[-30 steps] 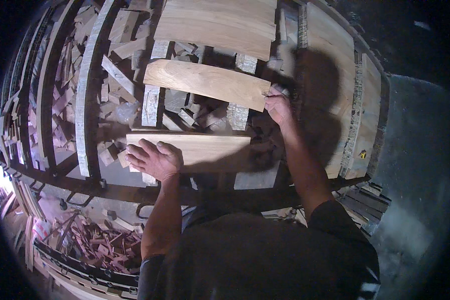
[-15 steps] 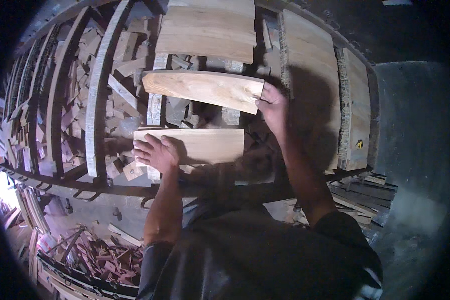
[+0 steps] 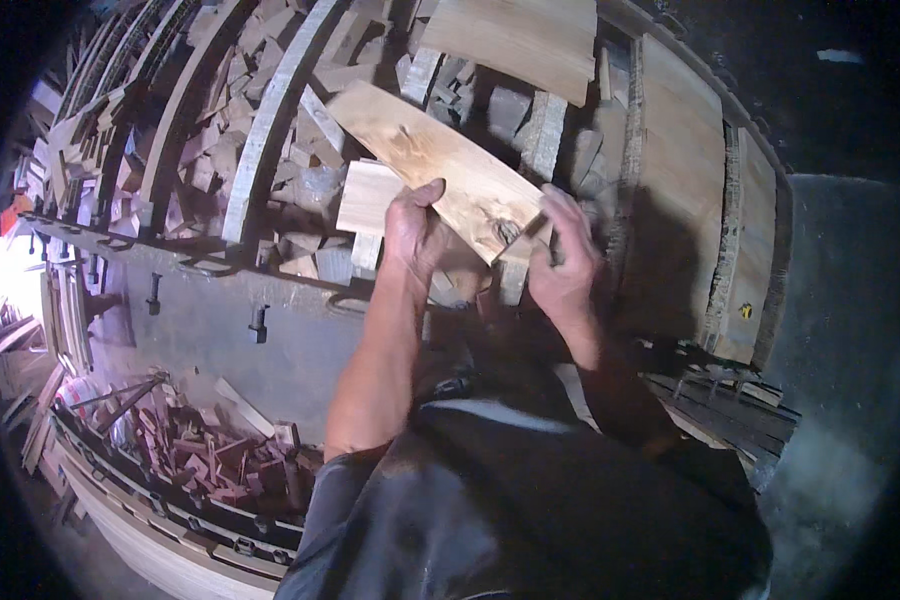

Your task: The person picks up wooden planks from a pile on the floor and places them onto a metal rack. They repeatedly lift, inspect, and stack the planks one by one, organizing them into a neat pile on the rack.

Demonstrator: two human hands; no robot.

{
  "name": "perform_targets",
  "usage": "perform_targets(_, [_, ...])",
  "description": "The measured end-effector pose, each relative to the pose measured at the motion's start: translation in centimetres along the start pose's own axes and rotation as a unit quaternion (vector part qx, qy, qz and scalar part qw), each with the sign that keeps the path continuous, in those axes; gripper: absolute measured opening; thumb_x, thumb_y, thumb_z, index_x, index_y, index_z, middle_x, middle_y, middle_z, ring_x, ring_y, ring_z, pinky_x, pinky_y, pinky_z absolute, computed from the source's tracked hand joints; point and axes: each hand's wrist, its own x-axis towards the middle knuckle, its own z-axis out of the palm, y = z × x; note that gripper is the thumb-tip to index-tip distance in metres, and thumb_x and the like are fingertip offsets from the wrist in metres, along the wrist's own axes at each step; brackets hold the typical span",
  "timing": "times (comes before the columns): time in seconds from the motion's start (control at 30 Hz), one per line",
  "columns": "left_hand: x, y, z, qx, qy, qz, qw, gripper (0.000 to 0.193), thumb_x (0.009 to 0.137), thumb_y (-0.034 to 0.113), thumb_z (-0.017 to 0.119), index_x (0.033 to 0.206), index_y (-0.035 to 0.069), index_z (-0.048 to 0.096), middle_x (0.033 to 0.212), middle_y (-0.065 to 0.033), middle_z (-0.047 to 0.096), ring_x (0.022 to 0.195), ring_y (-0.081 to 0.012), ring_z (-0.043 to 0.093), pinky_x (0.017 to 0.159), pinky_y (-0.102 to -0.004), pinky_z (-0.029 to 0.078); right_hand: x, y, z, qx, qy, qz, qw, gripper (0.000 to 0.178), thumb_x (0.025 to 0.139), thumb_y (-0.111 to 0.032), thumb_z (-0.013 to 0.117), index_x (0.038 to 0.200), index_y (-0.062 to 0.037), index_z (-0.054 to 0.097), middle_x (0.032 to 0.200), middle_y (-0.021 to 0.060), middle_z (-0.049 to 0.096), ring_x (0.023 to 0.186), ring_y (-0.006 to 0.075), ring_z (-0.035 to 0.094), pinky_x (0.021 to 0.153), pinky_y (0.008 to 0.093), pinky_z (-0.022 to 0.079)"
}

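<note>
A wooden board point(image 3: 450, 165) with a dark knot near its right end is held tilted, sloping down from upper left to right. My left hand point(image 3: 413, 228) is closed on its near edge, with the thumb over the top face. At the board's right end is my right hand point(image 3: 568, 262); its fingers lie along the end edge, and the thumb stands apart from them. Beneath the held board a second, paler board point(image 3: 368, 198) lies across the rack's bars, mostly covered by the first board.
Rack bars point(image 3: 270, 130) run away from me over a heap of wood offcuts point(image 3: 345, 75). Wide panels point(image 3: 515, 40) lie on the far part and the right side point(image 3: 675, 180). A small yellow item point(image 3: 746, 311) sits at far right. Reddish scraps point(image 3: 215, 455) fill a bin at lower left.
My left hand has left the paler board and now grips the knotted board. That board has turned and come nearer to me, over the paler one. The view has shifted left.
</note>
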Motion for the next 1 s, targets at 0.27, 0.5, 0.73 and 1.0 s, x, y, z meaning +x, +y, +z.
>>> perform_targets(0.27, [-3.0, 3.6, 0.1, 0.014, -0.122, 0.082, 0.989, 0.056, 0.092, -0.005, 0.052, 0.146, -0.002, 0.035, 0.142, -0.0216, 0.049, 0.134, -0.0361, 0.048, 0.117, -0.0521, 0.036, -3.6, -1.7, 2.4, 0.508, -0.066, 0.386, 0.767, 0.045, 0.095, -0.005, 0.059, 0.137, 0.0049, 0.048, 0.122, 0.0165, 0.062, 0.106, 0.0257, 0.065, 0.093, 0.0390, 0.053])
perform_targets(0.5, [-4.2, 4.5, -0.7, 0.017, -0.121, 0.065, 0.990, 0.063, 0.088, -0.011, 0.050, 0.148, 0.004, 0.036, 0.140, -0.0142, 0.051, 0.131, -0.0292, 0.049, 0.115, -0.0455, 0.037, -1.6, -5.2, 5.6, 0.455, -0.036, 0.412, 0.788, 0.026, 0.093, -0.005, 0.058, 0.118, 0.0005, 0.062, 0.111, 0.0101, 0.069, 0.093, 0.0181, 0.068, 0.075, 0.0305, 0.057])
perform_targets(0.73, [-4.3, 7.0, -1.6, -0.001, -0.079, 0.085, 0.993, 0.050, 0.092, -0.008, 0.050, 0.141, -0.001, 0.042, 0.134, -0.0166, 0.057, 0.125, -0.0288, 0.056, 0.113, -0.0445, 0.041, -1.9, -6.5, 5.4, 0.450, -0.043, 0.380, 0.807, 0.032, 0.093, -0.005, 0.063, 0.124, 0.0023, 0.060, 0.112, 0.0123, 0.069, 0.090, 0.0207, 0.070, 0.068, 0.0293, 0.055])
perform_targets(1.0, [-4.4, 8.4, -2.9, -0.106, -0.044, 0.045, 0.992, 0.048, 0.095, -0.003, 0.047, 0.143, -0.006, 0.039, 0.141, -0.0231, 0.050, 0.132, -0.0350, 0.050, 0.117, -0.0505, 0.036, -0.6, -11.7, 5.3, 0.378, -0.037, 0.311, 0.871, 0.031, 0.089, -0.006, 0.070, 0.115, 0.0048, 0.058, 0.105, 0.0110, 0.069, 0.085, 0.0117, 0.063, 0.064, 0.0256, 0.053])
